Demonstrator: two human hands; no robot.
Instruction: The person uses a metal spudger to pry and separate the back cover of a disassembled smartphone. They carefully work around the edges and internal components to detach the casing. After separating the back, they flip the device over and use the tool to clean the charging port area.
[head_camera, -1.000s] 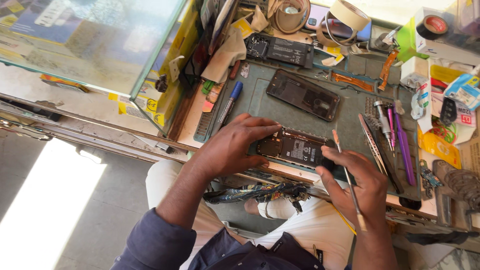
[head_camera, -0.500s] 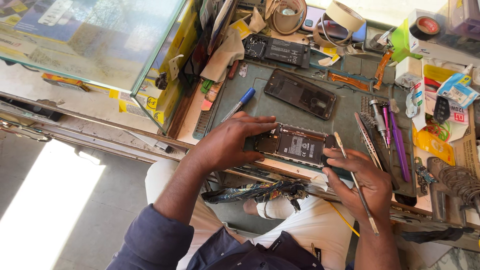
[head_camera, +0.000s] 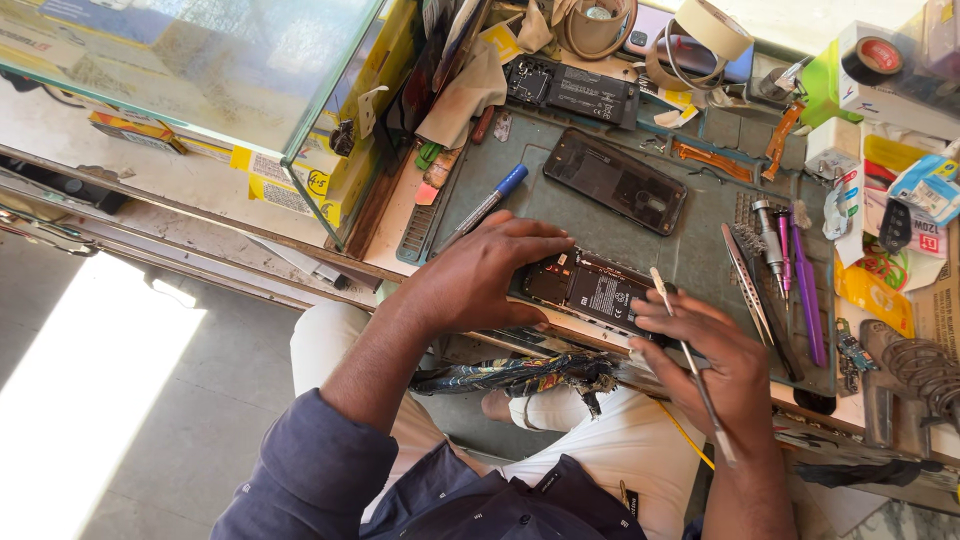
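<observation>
Two hands work at the near edge of a grey-green mat (head_camera: 700, 245) on a cluttered desk. Left hand (head_camera: 480, 280) lies palm down, fingers curled over the left end of an opened phone (head_camera: 590, 292), pinning it flat to the mat. Phone: back cover off, dark boards, a black battery face with a pale label, metal shields with a dull shine. Right hand (head_camera: 715, 365) rests at the phone's right end, fingers closed around a thin pale stick tool (head_camera: 690, 365); its tip sits at the phone's right edge, its long shaft runs back past the wrist.

Around, on the mat: a glossy black phone panel (head_camera: 615, 180) lies flat and askew toward the far edge, apart from the opened phone. A blue-capped marker (head_camera: 487, 205) lies diagonally just beyond the left hand's fingers. Steel tweezers (head_camera: 748, 282) lie right of the phone, near the right hand; beside them a metal-tipped screwdriver (head_camera: 770, 240) and a purple rod (head_camera: 808, 295), all roughly parallel. An orange flex strip (head_camera: 712, 160) lies near the far edge.

Far edge of the desk: another stripped phone frame (head_camera: 575, 90), a roll of tan tape (head_camera: 705, 30), a crumpled beige cloth (head_camera: 460, 95). Left corner: a glass case (head_camera: 200, 60) over yellow boxes. Right edge: a coiled wire stand (head_camera: 925, 370), packets, a red-cored tape roll (head_camera: 870, 60).

Nothing lies between hands and phone.
</observation>
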